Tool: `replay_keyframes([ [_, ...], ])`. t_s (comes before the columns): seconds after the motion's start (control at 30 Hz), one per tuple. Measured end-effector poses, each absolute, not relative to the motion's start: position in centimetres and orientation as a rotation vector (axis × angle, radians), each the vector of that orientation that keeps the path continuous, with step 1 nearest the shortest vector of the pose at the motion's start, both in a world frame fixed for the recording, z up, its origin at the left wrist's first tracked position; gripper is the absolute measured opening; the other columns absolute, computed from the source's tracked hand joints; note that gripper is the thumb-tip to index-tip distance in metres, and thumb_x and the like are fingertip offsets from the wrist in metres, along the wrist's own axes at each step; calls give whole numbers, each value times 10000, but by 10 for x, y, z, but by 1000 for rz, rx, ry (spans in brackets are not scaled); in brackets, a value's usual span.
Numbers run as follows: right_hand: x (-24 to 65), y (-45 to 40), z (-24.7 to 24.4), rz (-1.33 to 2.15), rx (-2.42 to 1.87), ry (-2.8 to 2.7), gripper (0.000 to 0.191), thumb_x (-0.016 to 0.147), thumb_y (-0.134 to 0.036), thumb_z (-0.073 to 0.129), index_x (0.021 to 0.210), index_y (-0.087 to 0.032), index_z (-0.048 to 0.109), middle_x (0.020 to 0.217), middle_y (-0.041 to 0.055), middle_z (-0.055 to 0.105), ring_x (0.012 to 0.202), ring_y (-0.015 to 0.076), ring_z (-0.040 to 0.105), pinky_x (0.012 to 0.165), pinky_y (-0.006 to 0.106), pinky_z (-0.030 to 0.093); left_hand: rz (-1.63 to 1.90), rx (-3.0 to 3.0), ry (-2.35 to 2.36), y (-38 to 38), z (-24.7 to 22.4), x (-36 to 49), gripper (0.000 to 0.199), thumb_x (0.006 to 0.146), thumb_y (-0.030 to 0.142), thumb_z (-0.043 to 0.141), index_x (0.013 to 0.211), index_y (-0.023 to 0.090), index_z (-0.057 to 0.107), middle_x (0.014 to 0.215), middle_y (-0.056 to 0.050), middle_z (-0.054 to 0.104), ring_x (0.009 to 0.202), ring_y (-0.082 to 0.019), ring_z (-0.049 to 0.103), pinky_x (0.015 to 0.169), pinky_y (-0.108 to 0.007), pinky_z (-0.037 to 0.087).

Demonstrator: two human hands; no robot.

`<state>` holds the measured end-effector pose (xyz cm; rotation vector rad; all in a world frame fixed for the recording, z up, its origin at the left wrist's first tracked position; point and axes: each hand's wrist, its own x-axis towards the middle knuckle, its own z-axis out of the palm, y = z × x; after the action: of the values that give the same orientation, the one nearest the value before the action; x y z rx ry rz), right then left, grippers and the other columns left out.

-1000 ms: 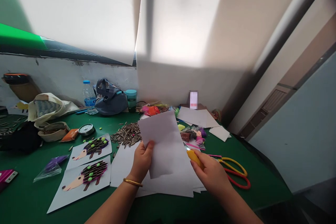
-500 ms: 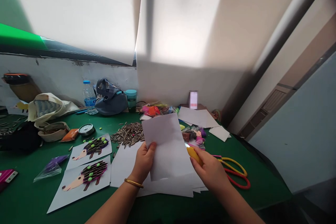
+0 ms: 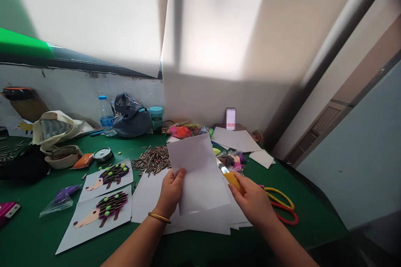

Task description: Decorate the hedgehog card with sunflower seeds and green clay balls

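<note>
A white sheet of paper (image 3: 199, 175) is pinched at its left edge by my left hand (image 3: 172, 192), thumb on the near face. It stands tilted up over more white sheets (image 3: 203, 225) lying on the green table. My right hand (image 3: 253, 196) is wrapped round the yellow handle of a utility knife (image 3: 233, 181). Its metal blade points up and left, close to the sheet's right edge; I cannot tell whether it touches. Left of the sheets lie two cards with hedgehogs, a near one (image 3: 100, 212) and a far one (image 3: 108, 175).
Striped sunflower seeds (image 3: 152, 159) are heaped behind the sheets. Scissors with yellow and red handles (image 3: 286, 206) lie right of my right hand. Bagged coloured clay (image 3: 233, 159), a blue bag (image 3: 131, 121), a water bottle (image 3: 105, 114) and a phone (image 3: 231, 119) stand or lie farther back.
My right hand has shifted slightly, and more of the knife's blade now shows beside the paper's right edge. The held sheet has turned a little; my left hand keeps its grip.
</note>
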<state>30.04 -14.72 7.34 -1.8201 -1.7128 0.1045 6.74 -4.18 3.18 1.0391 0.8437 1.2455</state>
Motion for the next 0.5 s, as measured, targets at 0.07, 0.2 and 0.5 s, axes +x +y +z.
replay_keyframes([
  [0.07,299,-145,75,118,-1822,-1728,449,948,-419,459,1307,-174,574,1179,115,686,1060,267,652,867,382,560,1246,1031,844,-42,33,67,433,778,515,694,1062,194,635,920,-24,721,809,-199,649,716,-292,507],
  [0.2,299,-145,77,149,-1839,-1734,465,953,-433,449,1318,-170,564,1184,113,680,1051,259,649,863,371,555,1262,1052,853,-40,34,66,451,774,529,689,1069,191,641,931,-31,726,803,-200,653,716,-294,512],
  [0.5,306,-149,85,242,-1966,-1732,501,938,-449,444,1327,-159,572,1199,111,675,1048,259,643,846,354,544,1162,1154,884,-37,32,61,481,789,535,672,1105,175,641,916,-48,727,785,-212,650,670,-288,506],
])
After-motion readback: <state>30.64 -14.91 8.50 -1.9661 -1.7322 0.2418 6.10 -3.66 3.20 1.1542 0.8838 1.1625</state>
